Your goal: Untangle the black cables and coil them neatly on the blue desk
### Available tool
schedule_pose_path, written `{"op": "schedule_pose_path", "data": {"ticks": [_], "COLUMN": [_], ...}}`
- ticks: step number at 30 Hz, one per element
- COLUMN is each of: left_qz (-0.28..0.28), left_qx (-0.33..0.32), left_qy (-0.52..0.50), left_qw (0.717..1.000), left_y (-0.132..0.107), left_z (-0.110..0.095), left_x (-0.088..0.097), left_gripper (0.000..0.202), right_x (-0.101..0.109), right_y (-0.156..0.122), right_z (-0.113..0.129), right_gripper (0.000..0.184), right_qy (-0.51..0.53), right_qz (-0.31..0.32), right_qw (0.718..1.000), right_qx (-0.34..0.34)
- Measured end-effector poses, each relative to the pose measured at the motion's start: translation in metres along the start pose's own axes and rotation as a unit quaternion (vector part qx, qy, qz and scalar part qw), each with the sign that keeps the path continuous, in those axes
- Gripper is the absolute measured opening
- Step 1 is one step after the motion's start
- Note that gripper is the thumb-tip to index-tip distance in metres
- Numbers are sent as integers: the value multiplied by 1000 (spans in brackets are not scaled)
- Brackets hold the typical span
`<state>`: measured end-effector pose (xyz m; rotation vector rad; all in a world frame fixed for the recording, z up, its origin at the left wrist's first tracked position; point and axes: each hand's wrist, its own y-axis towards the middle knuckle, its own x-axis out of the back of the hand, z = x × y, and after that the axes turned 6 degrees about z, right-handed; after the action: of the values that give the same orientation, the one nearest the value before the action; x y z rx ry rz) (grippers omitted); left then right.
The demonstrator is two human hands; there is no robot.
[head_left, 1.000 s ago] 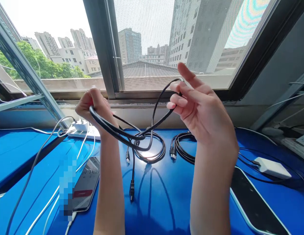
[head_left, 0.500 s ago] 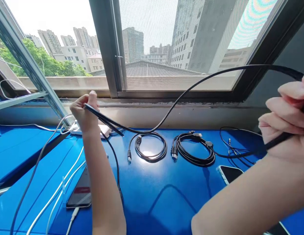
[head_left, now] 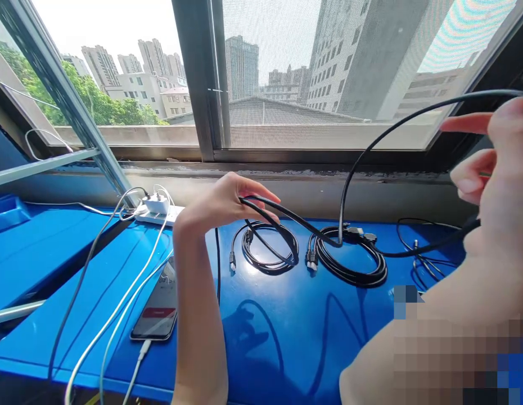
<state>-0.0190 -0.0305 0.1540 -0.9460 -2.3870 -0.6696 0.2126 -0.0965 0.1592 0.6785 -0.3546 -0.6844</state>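
Observation:
A long black cable (head_left: 371, 143) runs in the air between my two hands, above a blue table (head_left: 282, 315). My left hand (head_left: 221, 202) pinches folded strands of it over the table's middle, thumb on top and fingers curled. My right hand (head_left: 493, 169) is raised at the far right edge, fingers loosely curled round the cable, which arcs up past the window and comes out below the palm. Under the hands lie two coiled black cables: a small coil (head_left: 267, 250) and a bigger coil (head_left: 350, 261) with connectors.
A white power strip (head_left: 156, 211) with plugged chargers sits at the back left, with white and grey wires trailing toward me. A phone (head_left: 158, 306) lies face up left of my left forearm. Thin black wires (head_left: 422, 253) lie at the right. A window sill runs behind.
My left hand has moved right and down toward the table's middle with the cable. My right hand, first near the middle, swung far right and now stays at the frame's right edge with fingers looser.

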Motion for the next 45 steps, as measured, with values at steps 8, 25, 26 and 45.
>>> {"op": "schedule_pose_path", "data": {"ticks": [8, 25, 26, 45], "left_qz": [57, -293, -300, -430], "left_qx": [-34, -141, -136, -122], "left_qy": [-36, 19, 29, 35], "left_qw": [997, 945, 944, 894], "left_y": [1, 19, 20, 15], "left_z": [-14, -3, -4, 9], "left_x": [-3, -13, -14, 1], "left_gripper": [33, 27, 26, 18], "right_x": [-25, -37, -38, 0], "right_y": [-3, -12, -12, 10], "right_z": [6, 14, 13, -18], "right_gripper": [19, 37, 34, 28], "right_qy": [-14, 11, 12, -127], "right_qz": [53, 446, 449, -8], "right_qw": [995, 890, 889, 992], "right_qx": [89, 88, 94, -7]}}
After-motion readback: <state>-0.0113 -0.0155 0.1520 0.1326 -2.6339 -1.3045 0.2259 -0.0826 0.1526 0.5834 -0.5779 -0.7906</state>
